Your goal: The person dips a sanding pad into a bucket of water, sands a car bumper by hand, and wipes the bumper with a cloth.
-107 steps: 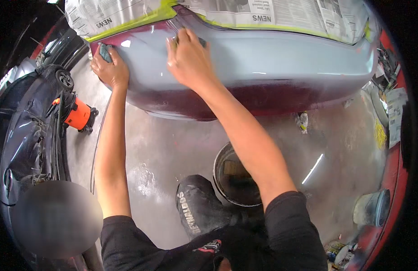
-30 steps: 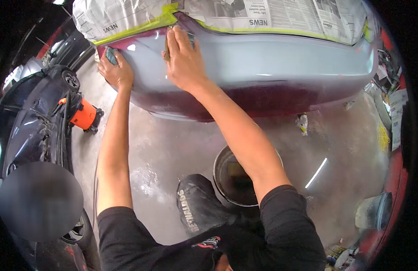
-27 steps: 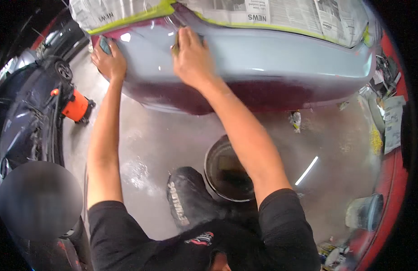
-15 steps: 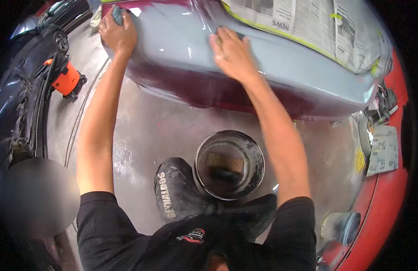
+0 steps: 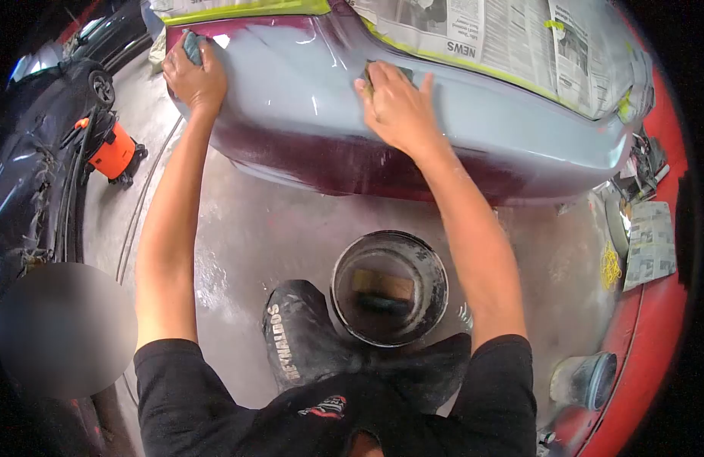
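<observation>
A car bumper (image 5: 291, 84), grey on top and dark red below, spans the upper view. At its left corner my left hand (image 5: 195, 79) is closed round a blue-grey pad (image 5: 192, 47). Near the bumper's middle my right hand (image 5: 397, 103) presses a dark, brownish pad (image 5: 369, 78) flat on the grey surface; the palm and fingers cover much of it. Newspaper (image 5: 512, 46) edged with yellow-green tape (image 5: 474, 67) covers the body above the bumper.
Between the legs stands a round bucket (image 5: 390, 331) with a brown block in dark water. An orange vacuum (image 5: 113, 154) and a dark car (image 5: 24, 167) are at left. At right are a pail (image 5: 584, 381), yellow string (image 5: 611, 265) and a red surface (image 5: 641, 343).
The view has turned, so the bumper slants down to the right and the whole bucket shows. My right hand has moved right along the bumper with its pad. My left hand stays at the left corner.
</observation>
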{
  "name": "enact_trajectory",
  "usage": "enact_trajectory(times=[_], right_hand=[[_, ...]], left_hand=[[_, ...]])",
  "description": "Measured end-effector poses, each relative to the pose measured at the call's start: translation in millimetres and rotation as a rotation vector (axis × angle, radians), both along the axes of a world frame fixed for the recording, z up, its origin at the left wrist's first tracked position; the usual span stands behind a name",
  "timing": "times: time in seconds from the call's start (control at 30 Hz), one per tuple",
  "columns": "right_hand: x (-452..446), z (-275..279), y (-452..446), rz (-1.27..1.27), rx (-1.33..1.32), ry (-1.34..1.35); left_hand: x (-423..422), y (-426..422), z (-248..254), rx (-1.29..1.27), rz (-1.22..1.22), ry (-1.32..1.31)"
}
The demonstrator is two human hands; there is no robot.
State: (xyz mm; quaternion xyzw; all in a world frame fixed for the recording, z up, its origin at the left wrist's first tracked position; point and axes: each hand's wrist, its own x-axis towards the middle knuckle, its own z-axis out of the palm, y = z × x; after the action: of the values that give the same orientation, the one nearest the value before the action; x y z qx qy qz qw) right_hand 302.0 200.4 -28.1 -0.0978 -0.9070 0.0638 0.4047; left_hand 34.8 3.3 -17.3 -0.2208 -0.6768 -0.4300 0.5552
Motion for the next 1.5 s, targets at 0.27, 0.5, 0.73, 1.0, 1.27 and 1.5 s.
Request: enact_trajectory(times=[0.27,0.5,0.73,1.0,1.27,1.5], right_hand=[[10,-6,-5,0.035,0.024,-0.080],[-38,20,-37,0.218,-0.555,0.051],[-14,-15,-38,-0.158,-0.119,-0.156],[-12,-21,-29,-0.031,-0.057,-0.149],[-42,-17,-32,0.190,0.032,0.096],[124,-6,68,-0.161,0.051,-0.368]], left_hand=[[-3,2,1,-0.014,0.028,0.030],[9,-1,2,0.004,0.023,-0.026],[13,4,0,0.120,-0.030,-0.151],[14,7,-1,0.174,-0.053,-0.098],[-22,2,-11,-0.034,-0.001,-0.057],[-16,-3,-9,-0.014,0.029,0.034]])
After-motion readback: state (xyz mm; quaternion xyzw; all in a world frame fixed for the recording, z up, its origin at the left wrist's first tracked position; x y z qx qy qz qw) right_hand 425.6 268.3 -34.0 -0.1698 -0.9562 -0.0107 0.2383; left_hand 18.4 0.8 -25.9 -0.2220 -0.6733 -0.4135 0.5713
